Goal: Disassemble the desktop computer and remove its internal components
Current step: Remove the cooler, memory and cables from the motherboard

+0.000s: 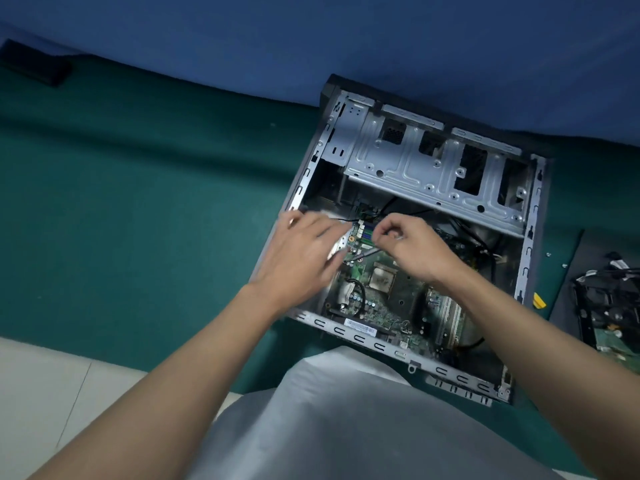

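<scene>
1. Computer case (530, 237), side panel off, lies flat on the green mat (138, 202), right of centre, with its far edge by the blue cloth (346, 36).
2. Motherboard (381, 306) sits in the case floor. The grey metal drive cage (408, 164) spans the far half.
3. Left hand (304, 258): fingers stretched out and slightly spread, holding nothing, over the case's left wall and the board's left edge. It is motion-blurred.
4. Right hand (415, 244): fingers curled tight, pinching a thin dark tool (365, 255). The shaft slants down-left and its tip is at the board. Looks like a screwdriver, can't confirm.
5. Writing: white barcode sticker (360, 328) on the board's near edge, characters too small to read. No brand is legible anywhere.
6. Yellow tag (539, 301) sits just outside the case's right wall, no readable text.
7. Dark panel (585, 265) to the right of the case carries loose parts (609, 306): cables, a black frame and a green board.
8. Black object (34, 65) far left on the mat, blurred.
</scene>
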